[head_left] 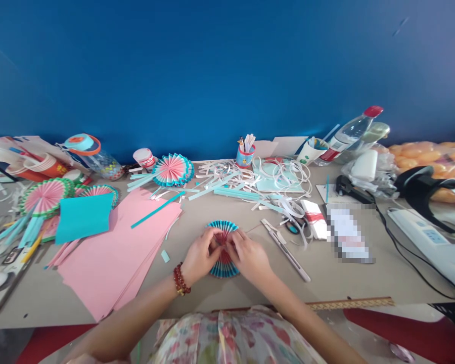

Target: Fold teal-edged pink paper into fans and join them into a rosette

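A pleated paper fan [224,265], pink in the middle with a blue rim, is spread into a round on the table in front of me. My left hand [201,255] grips its left side with bent fingers, a beaded bracelet on the wrist. From the right, my right hand [248,255] pinches the fan close to its centre. The fingers of both hands nearly meet there and hide part of the folds. To the right lie a craft knife [288,253] and scissors [292,226].
Large pink paper sheets [117,253] lie on the left, with a blue strip [157,210] across them. Finished-looking pleated fans [173,169] sit farther back. Paper scraps [227,177] and a pen cup [245,155] stand near the wall. A power strip [432,237] lies at right.
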A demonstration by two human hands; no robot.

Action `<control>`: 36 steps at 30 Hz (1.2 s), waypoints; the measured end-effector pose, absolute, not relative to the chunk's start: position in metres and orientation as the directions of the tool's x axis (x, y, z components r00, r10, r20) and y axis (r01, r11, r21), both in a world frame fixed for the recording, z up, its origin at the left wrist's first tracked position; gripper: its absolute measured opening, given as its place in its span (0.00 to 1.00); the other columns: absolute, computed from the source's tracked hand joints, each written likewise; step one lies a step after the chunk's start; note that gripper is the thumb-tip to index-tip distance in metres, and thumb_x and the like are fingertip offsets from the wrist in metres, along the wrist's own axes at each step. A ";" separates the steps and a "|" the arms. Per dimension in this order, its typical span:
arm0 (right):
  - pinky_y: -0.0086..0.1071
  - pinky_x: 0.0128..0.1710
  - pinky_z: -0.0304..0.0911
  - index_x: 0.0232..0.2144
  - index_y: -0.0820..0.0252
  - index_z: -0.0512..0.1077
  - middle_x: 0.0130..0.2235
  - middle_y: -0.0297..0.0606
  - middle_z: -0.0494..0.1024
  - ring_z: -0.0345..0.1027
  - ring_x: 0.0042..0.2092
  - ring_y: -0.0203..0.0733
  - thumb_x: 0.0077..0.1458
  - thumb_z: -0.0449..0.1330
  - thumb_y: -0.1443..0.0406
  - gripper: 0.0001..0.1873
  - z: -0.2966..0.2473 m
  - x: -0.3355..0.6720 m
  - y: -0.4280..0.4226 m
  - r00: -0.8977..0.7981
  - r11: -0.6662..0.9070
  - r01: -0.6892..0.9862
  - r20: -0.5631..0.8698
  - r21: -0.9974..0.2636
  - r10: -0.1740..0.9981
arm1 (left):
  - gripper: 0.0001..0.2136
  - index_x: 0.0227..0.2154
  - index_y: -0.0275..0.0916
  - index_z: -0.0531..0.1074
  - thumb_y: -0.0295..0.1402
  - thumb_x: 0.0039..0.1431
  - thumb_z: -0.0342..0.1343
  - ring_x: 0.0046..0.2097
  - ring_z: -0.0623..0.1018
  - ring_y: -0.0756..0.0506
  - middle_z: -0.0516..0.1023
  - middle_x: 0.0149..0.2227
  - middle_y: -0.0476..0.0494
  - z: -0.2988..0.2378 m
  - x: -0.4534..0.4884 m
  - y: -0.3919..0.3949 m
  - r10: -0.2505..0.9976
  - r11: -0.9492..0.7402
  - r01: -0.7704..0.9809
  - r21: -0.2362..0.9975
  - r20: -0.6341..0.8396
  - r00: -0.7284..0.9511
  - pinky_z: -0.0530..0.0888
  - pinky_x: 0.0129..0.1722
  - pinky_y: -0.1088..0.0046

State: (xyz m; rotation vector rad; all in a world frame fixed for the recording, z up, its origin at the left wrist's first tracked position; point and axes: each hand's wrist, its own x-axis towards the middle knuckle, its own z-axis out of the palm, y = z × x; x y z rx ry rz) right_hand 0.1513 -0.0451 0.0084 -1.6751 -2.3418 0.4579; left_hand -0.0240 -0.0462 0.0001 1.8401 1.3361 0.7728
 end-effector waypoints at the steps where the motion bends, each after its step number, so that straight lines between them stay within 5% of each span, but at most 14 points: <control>1: 0.31 0.26 0.49 0.36 0.59 0.67 0.38 0.39 0.77 0.71 0.31 0.39 0.65 0.51 0.66 0.06 0.008 0.152 -0.045 -0.321 0.296 0.876 -0.001 -0.382 0.947 | 0.14 0.48 0.40 0.65 0.26 0.60 0.52 0.32 0.73 0.48 0.72 0.38 0.46 0.000 -0.025 -0.047 0.956 -0.244 0.558 0.793 0.100 0.275 0.73 0.39 0.70; 7: 0.31 0.27 0.51 0.37 0.59 0.67 0.39 0.39 0.77 0.71 0.31 0.39 0.63 0.52 0.67 0.04 0.007 0.153 -0.045 -0.320 0.296 0.867 0.007 -0.402 0.947 | 0.08 0.44 0.41 0.69 0.27 0.66 0.48 0.47 0.73 0.43 0.72 0.45 0.42 0.004 -0.029 -0.050 0.877 -0.476 0.655 0.587 0.256 0.407 0.71 0.49 0.64; 12: 0.31 0.29 0.53 0.37 0.59 0.66 0.38 0.39 0.77 0.71 0.33 0.40 0.63 0.53 0.68 0.03 0.005 0.153 -0.046 -0.327 0.311 0.847 0.040 -0.431 0.944 | 0.08 0.43 0.40 0.71 0.27 0.66 0.49 0.46 0.73 0.42 0.74 0.44 0.42 0.002 -0.026 -0.046 0.860 -0.508 0.683 0.525 0.271 0.432 0.71 0.49 0.62; 25: 0.30 0.27 0.52 0.35 0.58 0.66 0.38 0.37 0.76 0.70 0.31 0.38 0.66 0.52 0.65 0.06 0.003 0.154 -0.046 -0.344 0.332 0.832 0.056 -0.445 0.937 | 0.06 0.32 0.39 0.71 0.26 0.62 0.50 0.39 0.73 0.47 0.73 0.36 0.46 0.005 -0.026 -0.038 0.924 -0.297 0.527 0.796 0.101 0.368 0.70 0.40 0.71; 36: 0.29 0.27 0.52 0.35 0.58 0.66 0.38 0.38 0.76 0.70 0.32 0.38 0.66 0.51 0.66 0.07 0.008 0.153 -0.045 -0.349 0.319 0.840 0.014 -0.438 0.937 | 0.05 0.29 0.39 0.70 0.23 0.56 0.51 0.36 0.72 0.47 0.71 0.34 0.47 0.011 -0.027 -0.033 0.915 -0.246 0.519 0.819 0.020 0.403 0.69 0.36 0.72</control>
